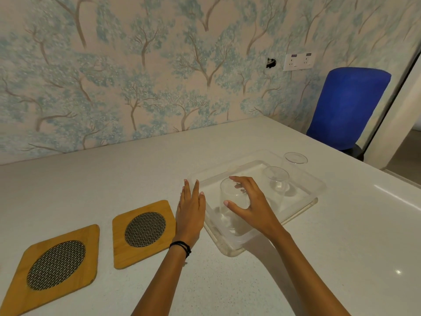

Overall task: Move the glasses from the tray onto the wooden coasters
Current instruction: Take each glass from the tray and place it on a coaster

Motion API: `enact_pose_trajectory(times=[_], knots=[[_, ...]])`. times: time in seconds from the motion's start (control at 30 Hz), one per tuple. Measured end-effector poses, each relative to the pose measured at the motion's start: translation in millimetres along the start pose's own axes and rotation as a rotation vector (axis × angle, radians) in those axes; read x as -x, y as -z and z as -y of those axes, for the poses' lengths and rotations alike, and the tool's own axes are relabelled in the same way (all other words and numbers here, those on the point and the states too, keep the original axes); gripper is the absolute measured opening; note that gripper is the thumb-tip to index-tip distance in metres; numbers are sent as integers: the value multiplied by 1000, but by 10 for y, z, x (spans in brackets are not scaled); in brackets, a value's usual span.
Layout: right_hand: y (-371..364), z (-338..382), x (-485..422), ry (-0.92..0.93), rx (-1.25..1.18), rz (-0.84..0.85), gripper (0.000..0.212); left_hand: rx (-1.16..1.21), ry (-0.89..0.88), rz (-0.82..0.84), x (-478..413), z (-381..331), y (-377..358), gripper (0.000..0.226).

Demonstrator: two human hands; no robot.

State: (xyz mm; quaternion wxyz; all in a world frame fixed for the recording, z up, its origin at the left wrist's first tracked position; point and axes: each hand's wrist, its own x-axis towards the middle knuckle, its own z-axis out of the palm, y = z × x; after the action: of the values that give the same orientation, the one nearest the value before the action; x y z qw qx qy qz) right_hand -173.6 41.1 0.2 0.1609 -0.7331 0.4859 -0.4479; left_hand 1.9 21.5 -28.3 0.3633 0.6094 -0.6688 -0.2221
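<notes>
A clear plastic tray (303, 209) lies on the white counter with three clear glasses in it. My right hand (252, 206) is curled around the nearest glass (230, 201), thumb at the front and fingers over the rim. A second glass (276, 180) and a third glass (295, 163) stand further back in the tray. My left hand (190, 210) rests flat on the counter against the tray's left edge, fingers straight. Two wooden coasters with round metal mesh centres lie to the left: the near coaster (54, 267) and the far coaster (143, 231), both bare.
The white counter (330, 258) runs back to a wall with tree-patterned wallpaper. A blue chair (346, 106) stands past the counter's far right corner. A socket plate (298, 61) is on the wall.
</notes>
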Motion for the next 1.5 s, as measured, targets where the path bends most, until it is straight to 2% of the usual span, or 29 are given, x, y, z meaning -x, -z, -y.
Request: enact_pose_trajectory(times=[0.67,0.93,1.27,1.5], knots=[[-29,10,-31,20,4,12,62,85,71,-11,-38,-30,0,48],[56,18,-89,43,-70,31,69,-2,62,5,120,-64,132,50],[184,48,-232,79,6,160,60,-165,81,-112,470,313,705,49],[217,126,-324,72,8,129,53,-309,137,-123,727,671,1119,49]])
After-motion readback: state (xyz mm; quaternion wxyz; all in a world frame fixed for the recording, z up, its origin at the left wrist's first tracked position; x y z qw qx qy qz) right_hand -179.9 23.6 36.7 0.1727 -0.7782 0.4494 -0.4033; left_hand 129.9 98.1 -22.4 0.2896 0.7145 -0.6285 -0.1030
